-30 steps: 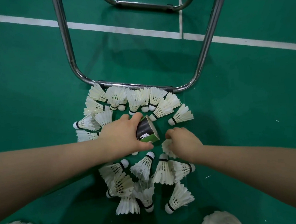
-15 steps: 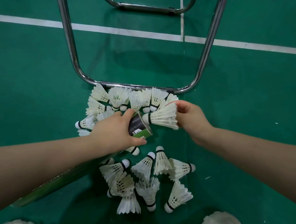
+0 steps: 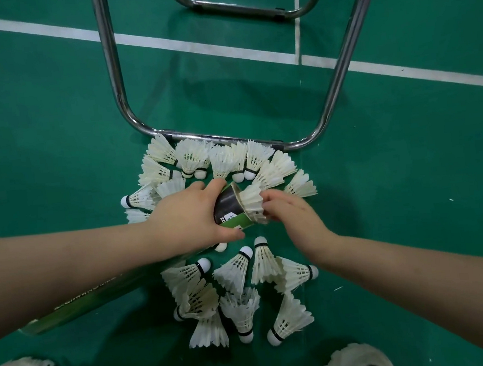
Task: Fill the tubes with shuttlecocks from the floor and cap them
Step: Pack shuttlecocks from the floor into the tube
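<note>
- Half a second on, the shuttlecock (image 3: 250, 195) sits cork-first in the tube (image 3: 231, 210) mouth, only its feathers showing.
- Right hand (image 3: 288, 210) fingers pinch those feathers; left hand (image 3: 189, 217) is clenched round the tube near its open end (the rest runs under the forearm).
- Roughly twenty loose shuttlecocks (image 3: 237, 271) lie on the green floor (image 3: 53, 142).
- One tube; its label reads only "ZO".
- Two chrome frame legs (image 3: 230, 138) stand beyond.
</note>
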A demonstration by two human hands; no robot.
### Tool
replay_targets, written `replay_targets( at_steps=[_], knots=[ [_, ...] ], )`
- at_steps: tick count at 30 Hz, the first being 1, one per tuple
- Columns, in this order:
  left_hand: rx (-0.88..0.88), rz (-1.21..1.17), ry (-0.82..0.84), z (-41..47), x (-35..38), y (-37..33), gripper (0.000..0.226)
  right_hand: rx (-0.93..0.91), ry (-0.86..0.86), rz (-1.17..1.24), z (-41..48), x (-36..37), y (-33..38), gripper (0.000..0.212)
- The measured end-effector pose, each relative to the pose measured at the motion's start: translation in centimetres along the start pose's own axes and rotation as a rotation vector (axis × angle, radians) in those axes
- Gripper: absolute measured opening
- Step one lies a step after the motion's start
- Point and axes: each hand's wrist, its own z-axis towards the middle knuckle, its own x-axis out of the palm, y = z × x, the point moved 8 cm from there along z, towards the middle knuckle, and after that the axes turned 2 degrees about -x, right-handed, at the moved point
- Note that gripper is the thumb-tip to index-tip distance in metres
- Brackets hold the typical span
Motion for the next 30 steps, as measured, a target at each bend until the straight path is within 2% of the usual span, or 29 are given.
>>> replay_targets(
  at_steps=[2,5,10,12,14,15,16,19,21,23,26,30],
  knots=[
    [0.015,0.002,0.007,-0.1,0.2,-0.2,0.076,0.002,0.145,-0.002,-0.3,1.3,-0.2,0.024],
    [0.049,0.016,0.019,-0.4,0.5,-0.8,0.078,0.08,0.326,0.037,-0.5,3.0,-0.5,0.054],
    [0.103,0.076,0.005,-1.0,0.4,-1.9,0.074,0.191,0.478,-0.231,-0.6,3.9,-1.2,0.07],
    [0.155,0.105,0.026,-1.5,0.9,-3.1,0.073,0.237,0.573,-0.344,-1.2,4.3,-1.4,0.056],
    [0.188,0.145,0.056,-1.9,1.7,-4.0,0.072,0.256,0.674,-0.329,-2.2,5.0,-1.5,0.027],
    [0.191,0.154,0.058,-1.8,2.0,-4.2,0.07,0.252,0.677,-0.29,-2.3,5.1,-1.7,0.026],
    [0.188,0.148,0.047,-1.6,2.0,-4.2,0.069,0.237,0.64,-0.227,-2.2,5.0,-1.7,0.027],
    [0.141,0.086,0.018,-0.1,1.6,-3.8,0.069,0.198,0.344,-0.025,-0.2,2.2,-1.9,0.038],
    [0.092,0.06,0.011,0.8,1.2,-3.3,0.071,0.133,0.183,0.031,1.1,-0.3,-1.3,0.028],
    [0.053,0.045,-0.003,1.6,0.7,-2.6,0.074,0.088,0.028,-0.013,2.2,-3.2,-0.9,0.016],
    [0.018,0.043,-0.015,2.2,0.4,-2.1,0.079,0.112,-0.194,-0.127,3.2,-6.8,-1.6,0.013],
    [0.006,0.055,0.0,2.5,0.8,-2.3,0.081,0.135,-0.271,-0.252,3.8,-8.7,-2.7,0.011]
  ],
)
